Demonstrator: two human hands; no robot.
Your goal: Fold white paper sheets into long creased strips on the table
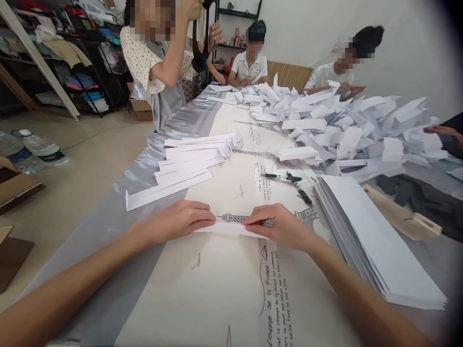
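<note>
Pinching a narrow white paper strip (231,228) near both ends, left fingers (202,215) and right fingers (259,213) closed on it, on or just above the printed table (213,299), can't tell which. Probably best to match edges, keep both pinches level, and smooth outward for a straight crease.

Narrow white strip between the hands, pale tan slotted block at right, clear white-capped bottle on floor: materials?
Narrow white strip: probably paper, matte; thin, no glints.
Pale tan slotted block: likely wood, smooth, matte; warm tone, grain unclear.
Clear white-capped bottle: likely plastic, glossy; see-through wall, bright highlights.
</note>
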